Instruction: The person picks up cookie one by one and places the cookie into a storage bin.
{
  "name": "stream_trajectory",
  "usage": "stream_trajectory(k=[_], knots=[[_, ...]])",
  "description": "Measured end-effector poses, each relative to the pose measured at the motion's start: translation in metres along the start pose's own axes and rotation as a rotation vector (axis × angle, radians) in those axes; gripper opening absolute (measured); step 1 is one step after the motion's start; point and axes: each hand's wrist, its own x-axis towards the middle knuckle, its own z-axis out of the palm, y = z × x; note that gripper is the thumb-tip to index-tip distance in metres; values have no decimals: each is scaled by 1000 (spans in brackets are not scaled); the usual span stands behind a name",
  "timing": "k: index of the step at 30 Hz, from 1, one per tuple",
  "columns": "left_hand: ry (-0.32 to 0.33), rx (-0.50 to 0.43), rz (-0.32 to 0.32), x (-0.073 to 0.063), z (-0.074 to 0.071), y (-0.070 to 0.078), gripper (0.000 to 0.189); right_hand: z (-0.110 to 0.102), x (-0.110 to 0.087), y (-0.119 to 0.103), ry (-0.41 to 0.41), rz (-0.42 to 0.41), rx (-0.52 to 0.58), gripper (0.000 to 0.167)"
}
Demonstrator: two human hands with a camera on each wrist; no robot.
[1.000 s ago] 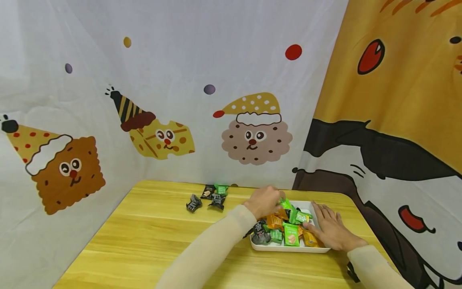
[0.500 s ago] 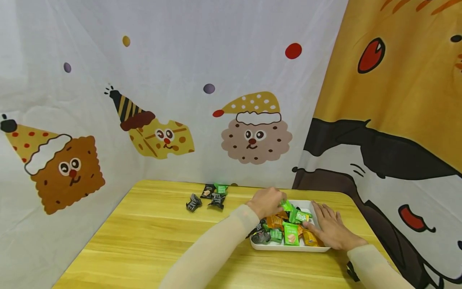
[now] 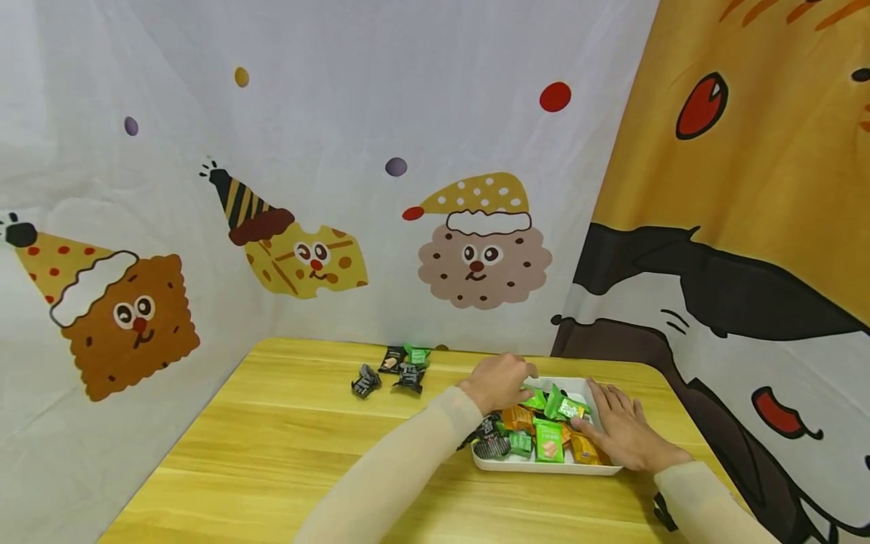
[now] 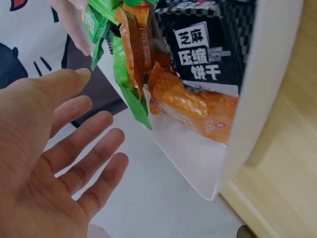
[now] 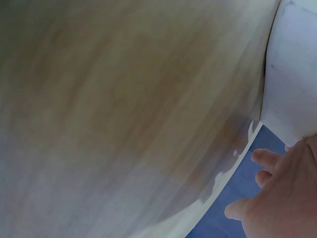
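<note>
A white tray [image 3: 553, 468] holds several small wrapped biscuit packets in green, orange and black. My left hand [image 3: 499, 382] is over the tray's far left side. In the left wrist view this hand [image 4: 64, 148] has spread, relaxed fingers with nothing between them, close to a green packet [image 4: 130, 84]. A black packet [image 4: 205, 49] lies on an orange packet [image 4: 190, 106] there. My right hand [image 3: 628, 431] rests along the tray's right rim, fingers straight, its thumb near a yellow-orange packet [image 3: 584, 449]. The right wrist view catches part of that hand [image 5: 287, 193] beside the tray's white side [image 5: 292, 74].
On the wooden table [image 3: 272, 438], a black packet [image 3: 365, 381] lies at the back left, near two more black ones and a green packet [image 3: 418, 355]. A printed cloth [image 3: 326, 121] hangs behind the table. Something small and black [image 3: 664, 512] shows by the right sleeve.
The left hand held a bright green packet at its fingertips half a second ago. That packet now lies among the others in the tray, and the fingers have loosened. The right hand stays put.
</note>
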Motion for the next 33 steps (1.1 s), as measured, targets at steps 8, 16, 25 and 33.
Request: stream_trajectory(k=[8, 16, 25, 33], knots=[[27, -50, 4, -13, -1, -13, 38, -1, -2, -1, -4, 4, 3, 102], [10, -98, -75, -36, -6, -34, 40, 0, -4, -1, 4, -5, 7, 101], [72, -209, -147, -70, -3, -67, 40, 1, -5, 0, 8, -4, 5, 101], [143, -262, -237, -106, -1, -105, 41, -1, -4, -1, 9, -7, 1, 100]])
